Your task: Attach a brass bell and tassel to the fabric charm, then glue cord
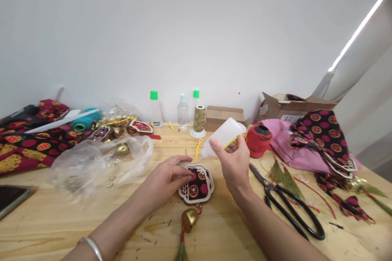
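A hanging ornament (201,187) with a pale cut-out frame and black-and-pink patterned fabric lies flat on the wooden table in front of me. A yellow cord loop (199,147) comes off its top, and a gold bell (190,219) with a green tassel (181,251) hangs from its lower end. My left hand (167,177) has its fingers closed at the ornament's upper left edge, thumb and fingertips resting on it. Above and to the right, my right hand (234,163) grips a white plastic squeeze bottle (223,133), tilted with its lower end towards the ornament's top.
Black-handled scissors (284,202) lie by my right forearm. Behind stand a gold thread spool (199,119), a spray bottle (183,113) and a cardboard box (223,117). Left are a plastic bag (92,163) with bells, patterned fabric (27,142) and a phone (14,200).
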Demonstrator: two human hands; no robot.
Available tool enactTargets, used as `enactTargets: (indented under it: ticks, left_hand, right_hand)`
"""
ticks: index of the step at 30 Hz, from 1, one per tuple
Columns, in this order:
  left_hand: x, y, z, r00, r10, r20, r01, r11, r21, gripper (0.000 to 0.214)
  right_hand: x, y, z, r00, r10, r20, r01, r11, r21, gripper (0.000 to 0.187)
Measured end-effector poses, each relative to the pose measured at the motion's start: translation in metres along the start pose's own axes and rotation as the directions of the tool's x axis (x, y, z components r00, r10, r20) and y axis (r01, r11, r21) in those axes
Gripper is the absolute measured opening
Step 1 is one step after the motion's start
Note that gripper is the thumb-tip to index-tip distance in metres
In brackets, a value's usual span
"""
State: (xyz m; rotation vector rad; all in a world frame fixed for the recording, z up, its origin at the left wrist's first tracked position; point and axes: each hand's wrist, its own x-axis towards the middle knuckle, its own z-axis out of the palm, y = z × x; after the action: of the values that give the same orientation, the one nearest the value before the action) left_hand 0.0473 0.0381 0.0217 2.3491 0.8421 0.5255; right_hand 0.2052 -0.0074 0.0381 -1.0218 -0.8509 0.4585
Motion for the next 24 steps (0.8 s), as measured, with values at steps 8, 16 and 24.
enactTargets:
  ticks: [8, 16, 24]
  left_hand:
    - [0.0056, -0.0084, 0.0056, 0.999, 0.051, 0.008, -0.051, 0.992, 0.116, 0.022]
    - [0.0067, -0.0064, 0.0071, 0.996, 0.069, 0.048, -0.074, 0.992, 0.101, 0.026]
    - [0.0073, -0.0076, 0.0032, 0.999, 0.015, 0.049, -0.014, 1.000, -0.020, 0.025]
  right_hand:
    - [-0.0006, -0.0010, 0.0014, 1.000, 0.027, 0.014, -0.027, 0.999, 0.032, 0.033]
    - [-0.0003, -0.0011, 0.0005, 0.999, 0.027, 0.019, -0.028, 0.998, 0.050, 0.032]
    - [0.0007, 0.0003, 0.0003, 1.000, 0.015, 0.012, -0.015, 0.999, 0.035, 0.030]
